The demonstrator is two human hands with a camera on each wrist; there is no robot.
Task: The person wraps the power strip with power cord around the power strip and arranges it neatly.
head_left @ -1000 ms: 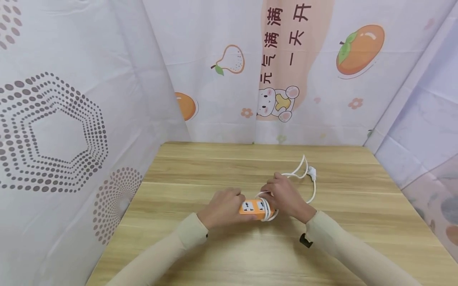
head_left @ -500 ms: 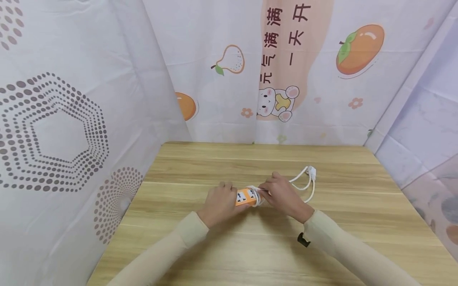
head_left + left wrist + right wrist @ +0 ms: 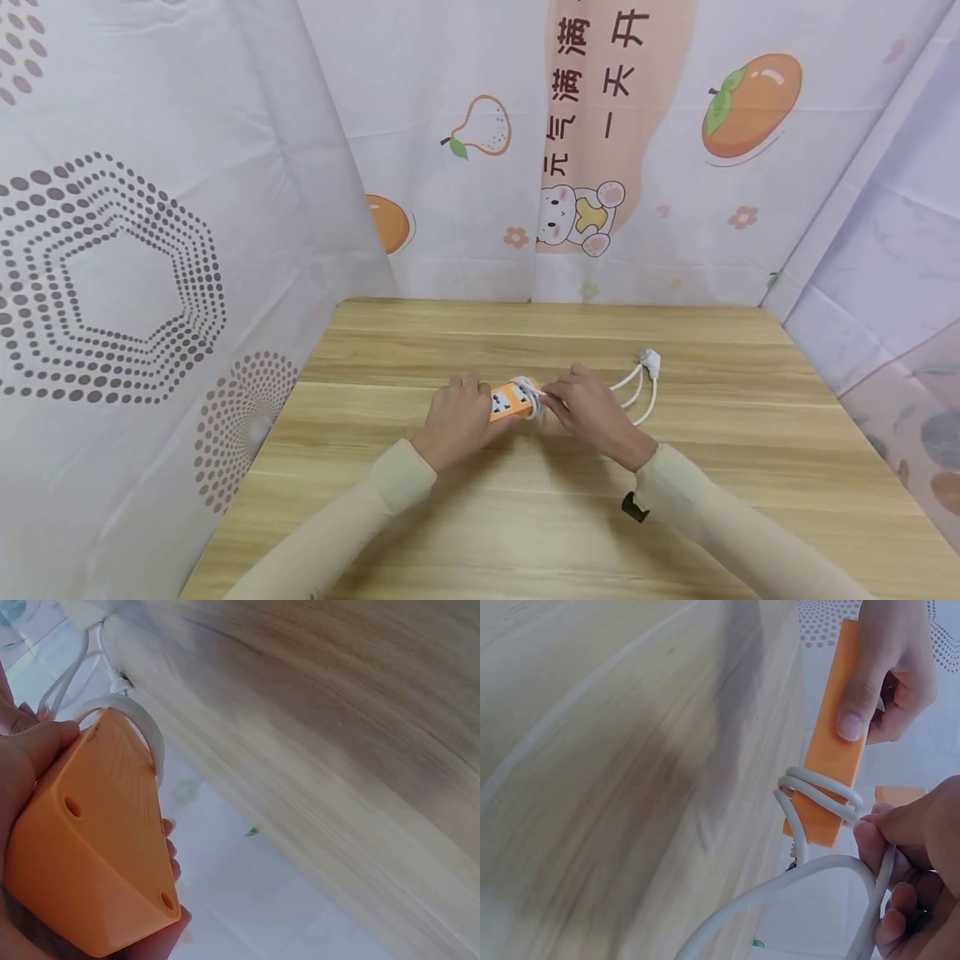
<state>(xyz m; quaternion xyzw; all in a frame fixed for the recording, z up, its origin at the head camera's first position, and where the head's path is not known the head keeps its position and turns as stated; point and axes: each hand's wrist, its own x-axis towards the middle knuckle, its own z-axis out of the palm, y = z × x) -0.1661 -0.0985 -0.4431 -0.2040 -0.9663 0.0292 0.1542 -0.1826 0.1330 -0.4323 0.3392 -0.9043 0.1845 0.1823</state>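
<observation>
An orange power strip (image 3: 512, 402) with white socket faces is held up off the table by my left hand (image 3: 459, 417), thumb along one side and fingers along the other. In the right wrist view, white cord (image 3: 817, 784) loops round the far end of the strip. My right hand (image 3: 592, 412) pinches the cord beside that end, between thumb and fingers. From this hand the cord trails to the white plug (image 3: 651, 363), which lies on the table at the right. The left wrist view shows the strip's orange underside (image 3: 105, 825) with screw holes.
The wood-grain table (image 3: 390, 342) spreads beneath both arms. A printed curtain (image 3: 450, 208) hangs behind its back edge, and a dotted curtain (image 3: 150, 467) stands along the left. A dark band (image 3: 635, 506) sits at the right sleeve.
The strip and my left hand have shifted up and left, and the strip now tilts. My right hand has drawn the cord along, and the loop near the plug has shrunk.
</observation>
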